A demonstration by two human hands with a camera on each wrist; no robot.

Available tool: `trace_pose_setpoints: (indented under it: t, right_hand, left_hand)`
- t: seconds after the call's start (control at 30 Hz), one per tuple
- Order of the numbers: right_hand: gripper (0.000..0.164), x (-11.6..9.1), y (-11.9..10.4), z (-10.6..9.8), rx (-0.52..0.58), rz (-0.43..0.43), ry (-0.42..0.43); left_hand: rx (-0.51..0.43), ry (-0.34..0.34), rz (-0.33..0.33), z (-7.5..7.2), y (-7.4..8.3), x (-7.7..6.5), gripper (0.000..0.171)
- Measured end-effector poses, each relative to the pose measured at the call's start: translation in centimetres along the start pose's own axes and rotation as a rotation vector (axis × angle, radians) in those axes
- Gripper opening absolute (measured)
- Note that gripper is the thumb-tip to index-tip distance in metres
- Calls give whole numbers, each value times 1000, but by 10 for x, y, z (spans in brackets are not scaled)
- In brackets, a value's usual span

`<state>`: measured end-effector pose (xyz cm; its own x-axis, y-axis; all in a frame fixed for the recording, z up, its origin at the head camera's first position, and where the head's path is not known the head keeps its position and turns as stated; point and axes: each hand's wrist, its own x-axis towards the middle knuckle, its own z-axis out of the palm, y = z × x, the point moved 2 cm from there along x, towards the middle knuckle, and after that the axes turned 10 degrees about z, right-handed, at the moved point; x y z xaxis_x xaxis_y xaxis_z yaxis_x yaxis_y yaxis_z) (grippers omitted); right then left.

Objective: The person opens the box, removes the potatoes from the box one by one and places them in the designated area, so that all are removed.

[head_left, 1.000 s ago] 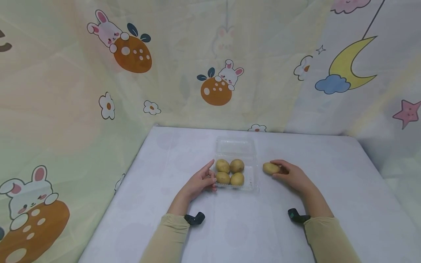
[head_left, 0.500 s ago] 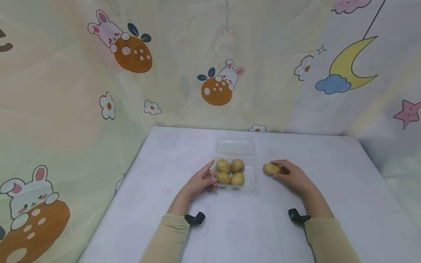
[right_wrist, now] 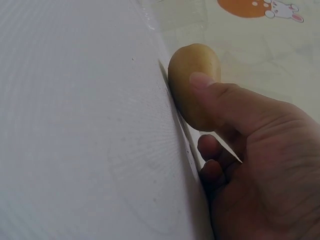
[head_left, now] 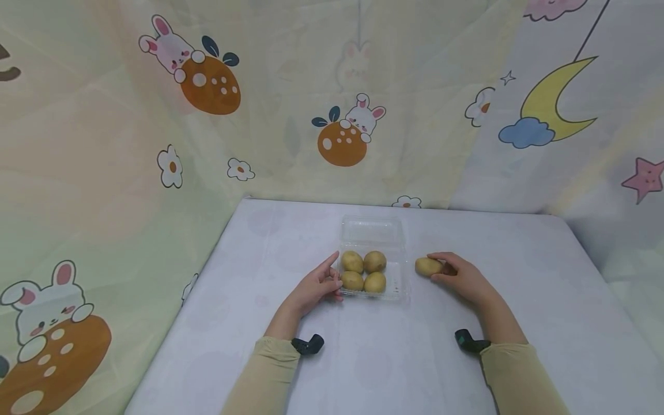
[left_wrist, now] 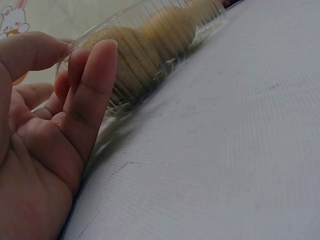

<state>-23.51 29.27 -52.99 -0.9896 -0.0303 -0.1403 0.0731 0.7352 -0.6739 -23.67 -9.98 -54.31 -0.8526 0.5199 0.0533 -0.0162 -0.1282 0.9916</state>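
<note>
A clear plastic clamshell box (head_left: 396, 282) lies with its lid raised back on the white cloth. Several yellow-brown potatoes (head_left: 353, 262) fill its left and middle; the right part shows bare plastic. At the box's left side, my left hand (head_left: 313, 287) holds the rim with the thumb, fingers bent beside the ribbed wall in the left wrist view. To the right of the box, my right hand (head_left: 464, 282) pinches another potato (head_left: 427, 266) by its right end. In the right wrist view the thumb lies across this potato (right_wrist: 192, 95), which is at the table surface.
A white cloth covers the table (head_left: 384, 357). Behind and beside it hangs a pale curtain (head_left: 275, 115) printed with rabbits, flowers and a moon. Black wrist cameras (head_left: 308, 344) sit on both wrists, below beige sleeves.
</note>
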Motion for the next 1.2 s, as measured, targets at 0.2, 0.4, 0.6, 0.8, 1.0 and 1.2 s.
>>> trace_pose_setpoints:
  t: [0.2,0.4,0.6,0.8,1.0,1.2]
  right_hand:
    - [55,1,2,-1,18,-23,-2]
    - [56,1,1,-3,33,-28,-8]
    - [56,2,0,-4,15,-48,0]
    - [57,1,-1,-5,-1,-57,12]
    - [62,-2,-8,-11,4,15,-10]
    - [59,-1,-23,-21,-31,23,3]
  left_hand:
    - [-8,-1,-4,-1,-1,1,81]
    - [-8,-5,4,-1,-2,2,81]
    - [-5,1,-2,-1,-1,2,80]
    - [-1,7,-11,-1,0,1,79]
    - [-7,-6,5,-1,0,1,80]
    - [-23,-32,26,-1,0,0,82]
